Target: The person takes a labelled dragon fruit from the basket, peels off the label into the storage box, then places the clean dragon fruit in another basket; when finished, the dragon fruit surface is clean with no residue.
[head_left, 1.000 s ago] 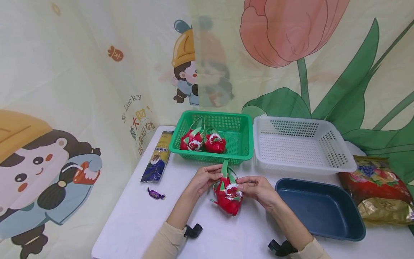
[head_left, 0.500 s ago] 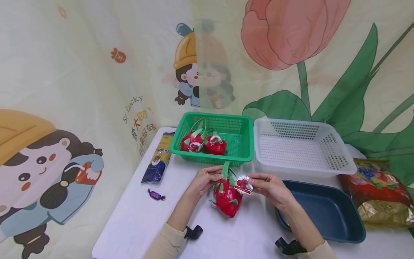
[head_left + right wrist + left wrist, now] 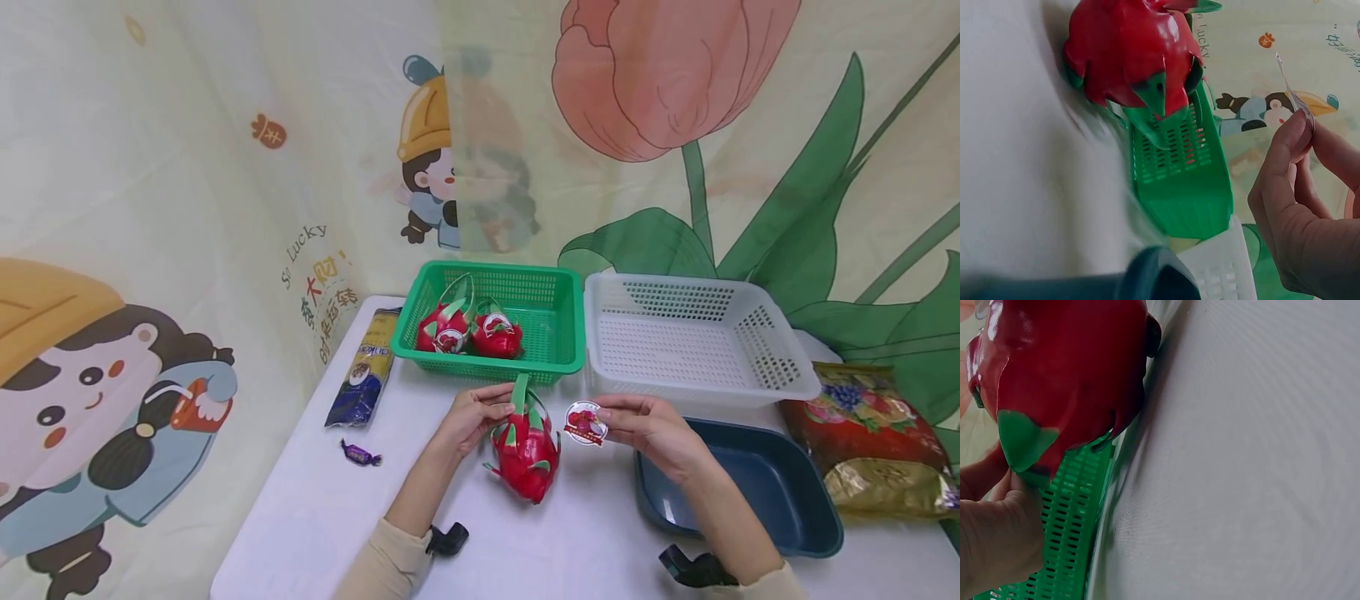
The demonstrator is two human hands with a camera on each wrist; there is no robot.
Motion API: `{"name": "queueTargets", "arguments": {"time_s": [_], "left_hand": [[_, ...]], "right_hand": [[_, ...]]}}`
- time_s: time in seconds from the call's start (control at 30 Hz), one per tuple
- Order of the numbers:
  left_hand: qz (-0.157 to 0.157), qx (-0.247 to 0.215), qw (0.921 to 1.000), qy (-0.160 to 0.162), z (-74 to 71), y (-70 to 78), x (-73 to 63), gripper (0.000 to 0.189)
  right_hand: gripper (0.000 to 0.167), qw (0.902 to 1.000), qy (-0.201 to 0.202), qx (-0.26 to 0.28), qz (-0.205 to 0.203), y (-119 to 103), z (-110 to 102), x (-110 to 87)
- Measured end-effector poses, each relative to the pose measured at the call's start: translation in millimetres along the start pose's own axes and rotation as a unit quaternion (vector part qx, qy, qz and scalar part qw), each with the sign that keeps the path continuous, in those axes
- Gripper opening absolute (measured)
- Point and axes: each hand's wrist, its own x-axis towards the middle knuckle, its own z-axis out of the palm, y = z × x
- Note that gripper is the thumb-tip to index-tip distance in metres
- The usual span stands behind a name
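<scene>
My left hand (image 3: 472,418) pinches a green leaf at the top of a red artificial dragon fruit (image 3: 528,458), which sits low over the white table in front of the green basket. In the left wrist view the thumb and fingers close on a green-tipped scale of the dragon fruit (image 3: 1072,369). Between thumb and fingers of my right hand (image 3: 648,433) is a round sticker (image 3: 585,423) with a red fruit print, apart from the fruit. The right wrist view shows the sticker (image 3: 1294,94) edge-on, its lower edge pinched by the fingertips.
Two stickered dragon fruits lie in the green basket (image 3: 551,367). To its right stands a white basket (image 3: 705,387), with a dark blue basin (image 3: 750,475) in front. A red-gold bag (image 3: 877,442) lies far right; a blue-yellow packet (image 3: 363,371) and purple candy (image 3: 361,453) lie left.
My right hand has pulled the sticker off the dragon fruit's front and moved right with it. My left hand keeps its pinch on the leaf, almost unmoved.
</scene>
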Motion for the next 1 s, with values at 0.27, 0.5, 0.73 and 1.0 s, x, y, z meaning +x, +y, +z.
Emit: {"name": "queueTargets", "arguments": {"time_s": [0.27,0.5,0.73,1.0], "left_hand": [[-0.004,0.005,1.0000,0.005,0.3,-1.4,-0.2,0.041],[0.003,0.007,0.9999,0.006,0.2,-0.3,-0.1,0.041],[0.000,0.011,0.9999,0.008,-0.8,-0.2,-0.2,0.041],[-0.003,0.014,0.9998,0.012,-1.7,-2.7,4.4,0.041]], "right_hand": [[0.026,0.9998,-0.008,-0.016,-0.003,-5.2,-14.0,-6.6],[0.025,0.9994,-0.020,-0.027,-0.006,-12.4,-27.9,-15.3],[0.022,0.9994,-0.031,-0.015,-0.010,-12.8,-48.4,-22.5],[0.024,0.9987,-0.017,-0.047,0.000,-11.1,-75.1,-34.2]]}}
